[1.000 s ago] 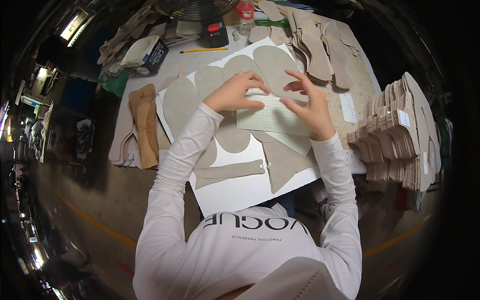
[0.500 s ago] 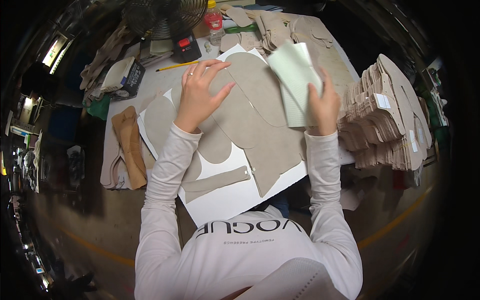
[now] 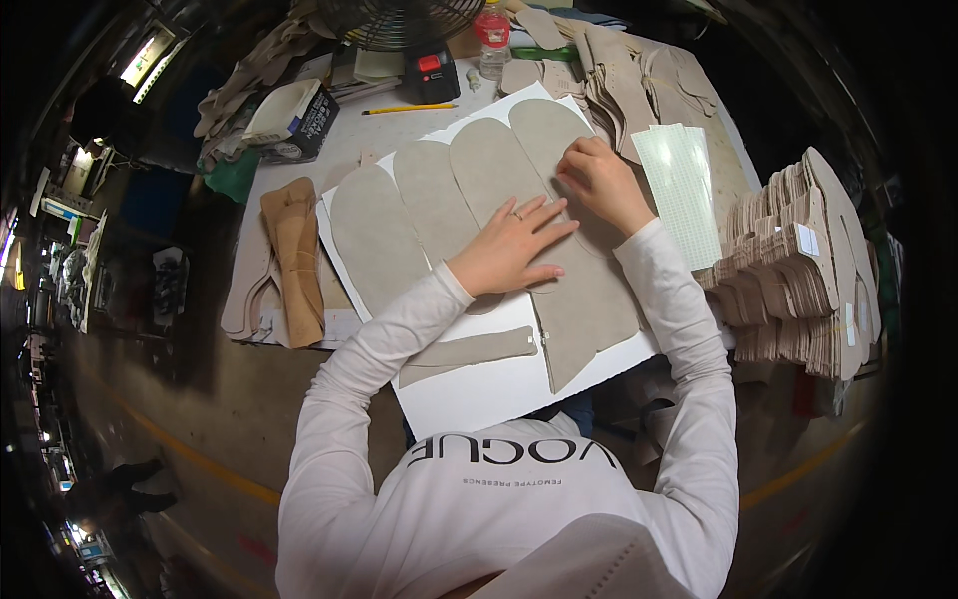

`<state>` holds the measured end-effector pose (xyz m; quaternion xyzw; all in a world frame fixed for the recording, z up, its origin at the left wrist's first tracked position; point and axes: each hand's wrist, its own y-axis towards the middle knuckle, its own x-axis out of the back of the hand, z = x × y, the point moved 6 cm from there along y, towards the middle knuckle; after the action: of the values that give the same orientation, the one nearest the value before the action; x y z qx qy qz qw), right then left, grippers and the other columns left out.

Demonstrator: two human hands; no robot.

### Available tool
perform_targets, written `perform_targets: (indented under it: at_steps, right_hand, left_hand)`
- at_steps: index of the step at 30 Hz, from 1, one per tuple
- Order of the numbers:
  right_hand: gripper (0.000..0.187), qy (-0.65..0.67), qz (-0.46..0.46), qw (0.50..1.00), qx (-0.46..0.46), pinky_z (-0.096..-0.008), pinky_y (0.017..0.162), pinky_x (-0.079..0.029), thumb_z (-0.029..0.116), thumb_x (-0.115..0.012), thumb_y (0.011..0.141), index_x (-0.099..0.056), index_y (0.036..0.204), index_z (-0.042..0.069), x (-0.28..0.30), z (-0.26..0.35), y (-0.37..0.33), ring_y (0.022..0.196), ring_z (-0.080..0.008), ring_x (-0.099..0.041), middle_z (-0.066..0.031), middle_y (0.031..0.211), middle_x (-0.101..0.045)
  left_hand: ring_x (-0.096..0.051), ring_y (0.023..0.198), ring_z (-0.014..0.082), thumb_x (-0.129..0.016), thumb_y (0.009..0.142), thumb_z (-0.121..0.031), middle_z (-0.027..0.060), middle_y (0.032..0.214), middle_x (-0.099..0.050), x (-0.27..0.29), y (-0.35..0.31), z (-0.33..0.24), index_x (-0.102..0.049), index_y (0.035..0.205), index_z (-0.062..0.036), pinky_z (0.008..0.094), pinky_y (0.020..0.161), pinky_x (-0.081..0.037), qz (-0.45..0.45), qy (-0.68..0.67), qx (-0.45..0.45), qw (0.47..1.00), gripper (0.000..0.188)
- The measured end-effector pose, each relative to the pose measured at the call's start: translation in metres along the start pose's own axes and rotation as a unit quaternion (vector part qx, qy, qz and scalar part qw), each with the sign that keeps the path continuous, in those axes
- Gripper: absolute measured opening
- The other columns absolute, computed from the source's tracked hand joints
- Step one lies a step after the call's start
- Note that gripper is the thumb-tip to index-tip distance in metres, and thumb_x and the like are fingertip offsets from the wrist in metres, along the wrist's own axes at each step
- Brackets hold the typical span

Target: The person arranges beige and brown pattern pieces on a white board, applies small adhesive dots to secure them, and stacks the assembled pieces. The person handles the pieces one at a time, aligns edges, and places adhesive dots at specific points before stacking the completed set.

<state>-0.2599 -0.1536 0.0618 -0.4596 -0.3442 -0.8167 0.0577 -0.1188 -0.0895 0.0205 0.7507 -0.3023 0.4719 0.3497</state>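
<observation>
My left hand [image 3: 509, 250] lies flat with fingers spread on beige cut fabric pieces [image 3: 439, 210] laid side by side on a white board [image 3: 479, 389]. My right hand [image 3: 599, 180] rests on the rightmost fabric piece [image 3: 589, 299], fingers curled at its edge; I cannot tell whether it pinches the cloth. A pale green gridded sheet [image 3: 681, 190] lies on the table just right of my right hand, apart from it. A narrow beige strip [image 3: 469, 354] lies on the board near my body.
Stacks of tan cut pieces [image 3: 798, 270] stand at the right. A tan bundle [image 3: 296, 255] lies left of the board. Behind are a fan [image 3: 399, 15], a black device with a red button [image 3: 431, 75], a yellow pencil [image 3: 409, 108], a bottle [image 3: 491, 35] and a box [image 3: 289, 115].
My right hand let go of the green gridded sheet, which now lies on the table at the right, and came back to the fabric. My left hand slid down onto the middle pieces.
</observation>
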Motion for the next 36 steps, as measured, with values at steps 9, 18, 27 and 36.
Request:
perform_targets:
  at_steps: [9, 18, 27, 36]
  right_hand:
    - [0.005, -0.088, -0.030, 0.995, 0.042, -0.0342, 0.073, -0.052, 0.009, -0.071, 0.076, -0.068, 0.080, 0.007, -0.023, -0.002, -0.004, 0.093, -0.0219, -0.058, -0.0021, 0.090, -0.060]
    - [0.005, -0.010, -0.008, 0.999, 0.041, -0.0340, 0.070, -0.052, 0.010, -0.072, 0.077, -0.071, 0.081, 0.010, -0.038, 0.007, -0.001, 0.089, -0.0209, -0.060, -0.0003, 0.088, -0.062]
    - [0.007, -0.041, -0.055, 0.997, 0.038, -0.0349, 0.071, -0.051, 0.011, -0.072, 0.078, -0.073, 0.085, 0.010, -0.028, 0.020, 0.018, 0.088, -0.0218, -0.060, -0.0006, 0.090, -0.064]
    - [0.005, 0.065, 0.064, 0.996, -0.014, -0.0350, 0.074, -0.048, 0.011, -0.071, 0.081, -0.073, 0.085, 0.008, -0.034, 0.002, 0.011, 0.085, -0.0236, -0.058, -0.0039, 0.084, -0.064]
  left_hand:
    - [-0.017, 0.147, 0.0401, -0.045, 0.096, -0.057, 0.0142, 0.159, -0.024, -0.032, -0.006, 0.006, -0.036, 0.150, -0.0219, 0.0625, 0.116, -0.008, 0.037, 0.007, 0.017, 0.999, 0.065]
    - [-0.015, 0.147, 0.0386, -0.044, 0.096, -0.057, 0.0186, 0.153, -0.032, -0.038, -0.007, 0.007, -0.040, 0.148, -0.0173, 0.0632, 0.116, -0.008, 0.054, 0.017, 0.015, 0.998, 0.065]
    - [-0.043, 0.133, 0.0351, -0.057, 0.093, -0.044, 0.0191, 0.142, -0.046, 0.013, -0.026, -0.008, -0.048, 0.139, -0.0101, 0.0515, 0.113, -0.030, 0.062, -0.052, 0.001, 0.997, 0.058]
    - [-0.041, 0.135, 0.0364, -0.064, 0.090, -0.035, 0.0157, 0.145, -0.046, 0.040, -0.120, -0.020, -0.052, 0.136, -0.0103, 0.0511, 0.114, -0.028, 0.033, -0.060, 0.148, 0.987, 0.053]
